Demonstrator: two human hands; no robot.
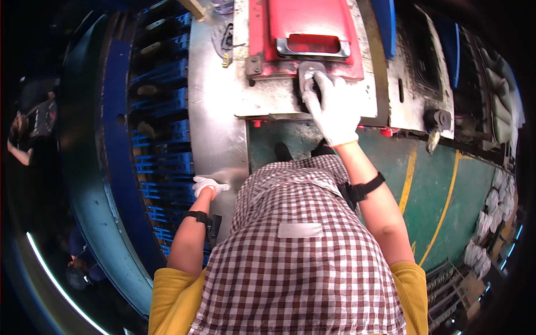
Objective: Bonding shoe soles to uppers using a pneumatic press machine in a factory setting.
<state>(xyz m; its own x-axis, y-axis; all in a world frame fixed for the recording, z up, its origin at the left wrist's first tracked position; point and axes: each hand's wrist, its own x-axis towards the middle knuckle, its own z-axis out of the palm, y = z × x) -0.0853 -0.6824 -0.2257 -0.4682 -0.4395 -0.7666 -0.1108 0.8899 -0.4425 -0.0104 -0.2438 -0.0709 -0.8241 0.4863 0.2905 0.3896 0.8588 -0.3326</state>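
My right hand (336,109), in a white glove, reaches forward to the front edge of a red mould (312,22). Its fingers and thumb close on a dark grey handle (307,72) with a rounded end, just below the mould's metal-rimmed slot (314,49). My left hand (209,186), gloved in white too, rests low on the bare metal ledge (220,139), its fingers apart and nothing visible in them. The undersides of both hands are hidden.
Blue racks holding dark pieces (159,123) line the left side. A dark tool with a yellow tip (226,44) lies on the ledge. Right of the mould stands another pale plate with a knob (438,118). People (33,125) are at far left; the green floor (391,167) has yellow lines.
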